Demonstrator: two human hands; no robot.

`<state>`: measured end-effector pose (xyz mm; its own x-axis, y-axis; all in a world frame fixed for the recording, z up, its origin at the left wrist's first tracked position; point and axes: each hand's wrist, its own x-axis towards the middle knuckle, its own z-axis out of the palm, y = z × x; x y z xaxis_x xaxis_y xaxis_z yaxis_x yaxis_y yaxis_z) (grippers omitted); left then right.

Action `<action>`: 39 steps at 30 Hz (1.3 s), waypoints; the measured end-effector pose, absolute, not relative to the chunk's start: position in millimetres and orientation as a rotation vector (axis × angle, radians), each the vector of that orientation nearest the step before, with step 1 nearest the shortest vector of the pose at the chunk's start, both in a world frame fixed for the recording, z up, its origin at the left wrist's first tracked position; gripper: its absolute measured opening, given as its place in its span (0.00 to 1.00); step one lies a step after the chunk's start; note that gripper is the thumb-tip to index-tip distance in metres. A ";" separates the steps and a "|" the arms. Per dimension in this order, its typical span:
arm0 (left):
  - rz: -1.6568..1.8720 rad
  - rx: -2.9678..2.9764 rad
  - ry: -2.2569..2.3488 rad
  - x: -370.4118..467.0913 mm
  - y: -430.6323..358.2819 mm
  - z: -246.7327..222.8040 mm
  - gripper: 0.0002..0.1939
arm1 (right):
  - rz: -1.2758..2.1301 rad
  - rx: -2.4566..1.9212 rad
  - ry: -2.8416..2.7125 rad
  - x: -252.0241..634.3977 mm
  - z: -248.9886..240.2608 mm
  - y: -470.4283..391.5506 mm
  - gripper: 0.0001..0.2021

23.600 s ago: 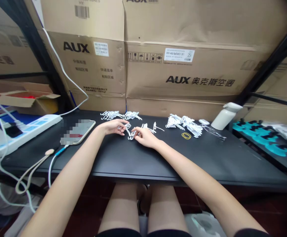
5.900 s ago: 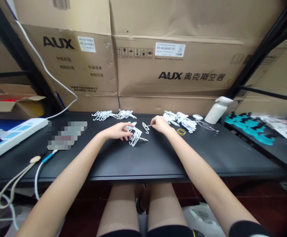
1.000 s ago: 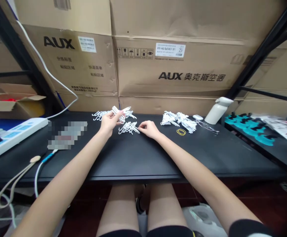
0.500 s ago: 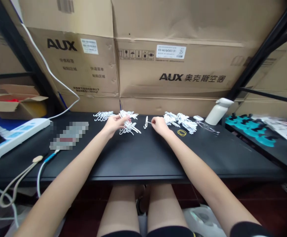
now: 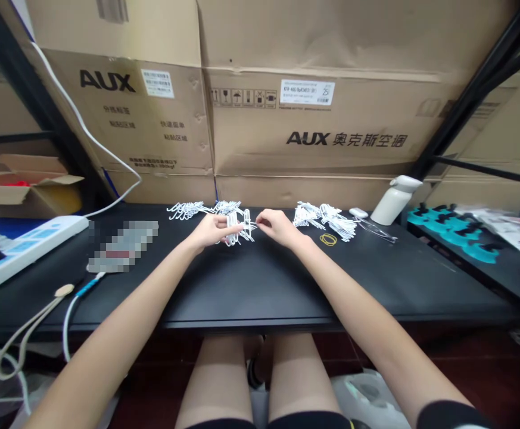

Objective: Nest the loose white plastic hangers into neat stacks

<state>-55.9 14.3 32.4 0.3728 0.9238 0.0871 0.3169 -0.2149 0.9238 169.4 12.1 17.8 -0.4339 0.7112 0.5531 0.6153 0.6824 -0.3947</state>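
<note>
My left hand (image 5: 210,231) is closed round a bunch of thin white hooks (image 5: 233,236), held just above the black tabletop. To its right, my right hand (image 5: 278,225) pinches the end of a white hook (image 5: 248,218), whose bent part lies against the left hand's bunch. Behind my left fingers, more loose white hooks (image 5: 189,210) are spread on the table, with another small pile (image 5: 227,206) next to them. Bundles of white hooks (image 5: 338,221) lie to the right of my right hand, close to some yellow rubber bands (image 5: 328,239).
A white bottle (image 5: 396,200) stands at the back right, with glasses (image 5: 378,231) beside it. Teal parts (image 5: 456,233) lie on a raised surface at far right. On the left are a power strip (image 5: 27,253) and a cable (image 5: 74,313). Cardboard (image 5: 260,155) walls the back.
My right hand has moved left with its hook, bringing it up to the bunch in my left hand. The left hand has turned slightly and come a little lower with the bunch.
</note>
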 end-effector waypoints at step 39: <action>0.760 1.568 1.042 -55.8 13.2 35.6 0.23 | 1.063 -0.976 -1.551 158.7 18.9 11.4 0.14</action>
